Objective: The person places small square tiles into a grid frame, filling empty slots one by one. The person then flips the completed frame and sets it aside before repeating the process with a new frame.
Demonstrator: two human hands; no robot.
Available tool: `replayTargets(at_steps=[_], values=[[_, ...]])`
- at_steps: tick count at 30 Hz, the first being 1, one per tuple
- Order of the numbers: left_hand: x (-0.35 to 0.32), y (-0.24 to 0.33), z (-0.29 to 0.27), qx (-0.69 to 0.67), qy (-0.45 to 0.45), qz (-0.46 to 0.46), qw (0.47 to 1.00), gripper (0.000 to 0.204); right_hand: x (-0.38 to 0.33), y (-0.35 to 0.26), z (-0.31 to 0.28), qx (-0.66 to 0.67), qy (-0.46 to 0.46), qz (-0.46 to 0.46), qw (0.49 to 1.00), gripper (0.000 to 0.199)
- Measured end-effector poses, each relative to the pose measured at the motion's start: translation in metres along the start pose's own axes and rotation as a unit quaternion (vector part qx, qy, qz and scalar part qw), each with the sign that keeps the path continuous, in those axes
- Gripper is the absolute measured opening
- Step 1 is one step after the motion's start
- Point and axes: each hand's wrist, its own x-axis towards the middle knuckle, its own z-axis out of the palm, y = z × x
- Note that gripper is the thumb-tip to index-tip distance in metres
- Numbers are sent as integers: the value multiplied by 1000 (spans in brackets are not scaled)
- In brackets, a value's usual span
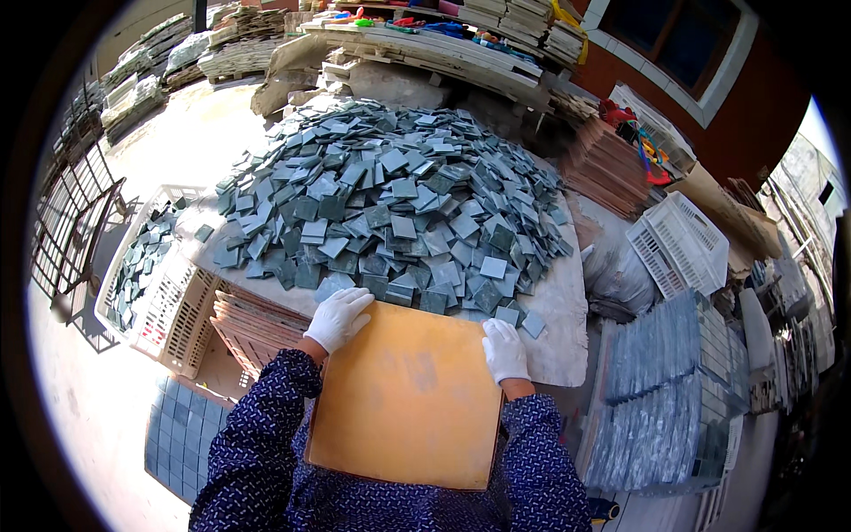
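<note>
A square, flat yellow-orange board (408, 399) lies before me, its near edge close to my body. My left hand (339, 321), in a white glove, grips its far left corner with the fingers over the edge. At the far right corner my right hand (506, 349), gloved likewise, holds the board's side; its thumb is hard to make out. Just past the far edge rises a big heap of small grey-green square stone tiles (390, 195), lying on a pale sheet-covered surface (558, 346).
At left stand a white plastic crate (177, 306) of loose tiles, a stack of brown boards (257, 328) and a grid of tiles (182, 434) on the ground. Wrapped tile stacks (656, 390), a white crate (681, 239) and reddish boards (607, 168) are at right.
</note>
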Motion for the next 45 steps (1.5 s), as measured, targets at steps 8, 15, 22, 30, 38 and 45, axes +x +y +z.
replayTargets(at_steps=[8, 15, 22, 30, 38, 45], values=[[-17, 2, 20, -40, 46, -17, 998, 33, -22, -16, 3, 20, 14, 61, 998, 32], [-36, 23, 15, -4, 55, -38, 998, 40, -40, -37, 3, -65, 8, 42, 997, 42], [-158, 74, -8, -153, -10, -111, 982, 49, -162, -105, -34, 100, -28, 121, 987, 50], [-186, 65, -2, -615, 165, -257, 727, 51, -179, -100, -32, 546, 123, 270, 784, 53], [-136, 70, -47, -832, 286, -152, 450, 51, -123, -91, -98, 806, 162, 217, 526, 58], [29, 54, -60, -549, 304, -18, 779, 61, 9, -40, -65, 446, 316, 168, 821, 76]])
